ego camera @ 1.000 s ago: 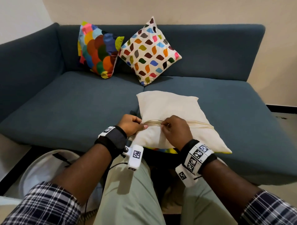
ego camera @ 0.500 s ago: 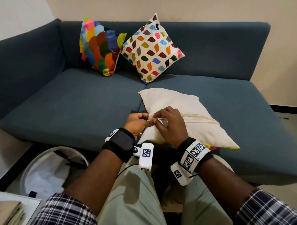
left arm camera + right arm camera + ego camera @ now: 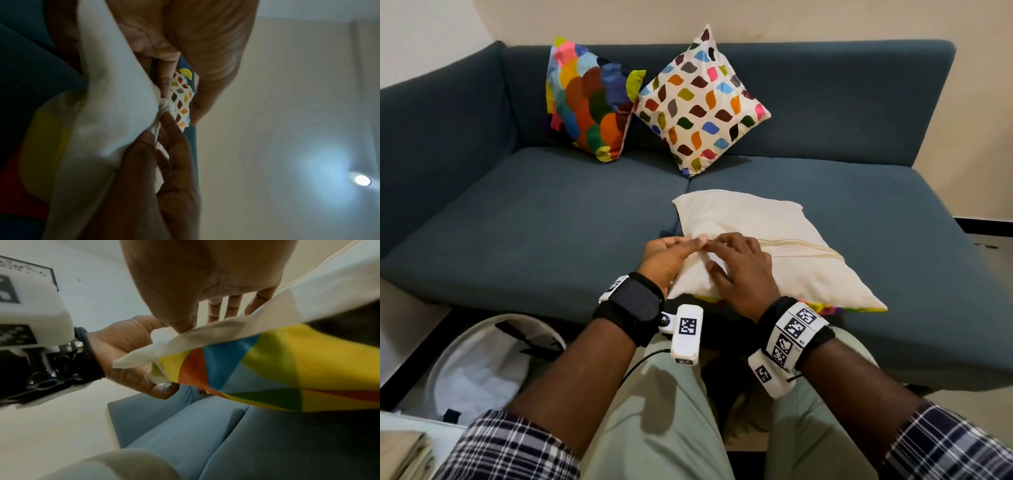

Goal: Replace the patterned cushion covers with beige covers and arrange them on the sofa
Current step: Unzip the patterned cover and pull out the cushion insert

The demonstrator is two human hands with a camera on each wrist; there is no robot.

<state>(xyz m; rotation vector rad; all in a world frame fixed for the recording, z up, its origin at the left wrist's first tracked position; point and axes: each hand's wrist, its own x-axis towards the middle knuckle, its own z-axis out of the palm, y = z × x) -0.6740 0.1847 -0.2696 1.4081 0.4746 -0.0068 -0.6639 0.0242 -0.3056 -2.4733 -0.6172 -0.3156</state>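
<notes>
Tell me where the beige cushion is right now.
In the head view, the beige cushion lies flat on the sofa's right seat near its front edge, under both hands, with the two patterned cushions behind it.

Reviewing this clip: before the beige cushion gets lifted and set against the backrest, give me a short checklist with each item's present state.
1. Zipper shut on its visible right stretch: ok.
2. Zipper shut at the left end, under the fingers: cannot tell.
3. Left hand pinches the beige cushion corner: ok.
4. Right hand has a grip for lifting: not ok, fingers lie flat.
5. Removed patterned cover cleared away: not ok, it lies under the cushion.
6. Free backrest space right of the leaf-print cushion: ok.
</notes>
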